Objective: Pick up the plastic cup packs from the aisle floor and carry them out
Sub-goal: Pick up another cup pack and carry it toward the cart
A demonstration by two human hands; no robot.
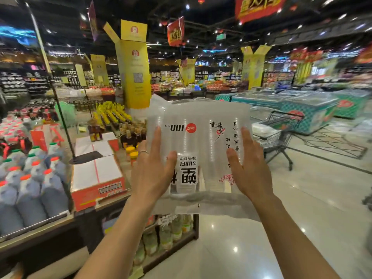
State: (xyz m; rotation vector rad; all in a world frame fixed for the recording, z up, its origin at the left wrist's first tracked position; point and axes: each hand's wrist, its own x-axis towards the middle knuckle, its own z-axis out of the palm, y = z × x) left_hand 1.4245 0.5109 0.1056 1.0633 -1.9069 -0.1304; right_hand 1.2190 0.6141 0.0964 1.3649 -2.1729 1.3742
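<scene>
Hidden, cropped, blurred

The pack (203, 137) covers the left side of the cart (279, 137) and the foot of the pillar (133, 67). The left hand (154, 172) and right hand (250, 170) mask part of its print, palms unseen. The far shelves (278, 77) and the banner (259, 6) lettering blur, and the bottles (30, 190) run off the left edge.

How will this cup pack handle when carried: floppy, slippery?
Probably light: the cup pack shows only clear stacked cups. Its glossy wrap looks slippery under the left hand and right hand. The loose bottom flap suggests floppy edges.
</scene>
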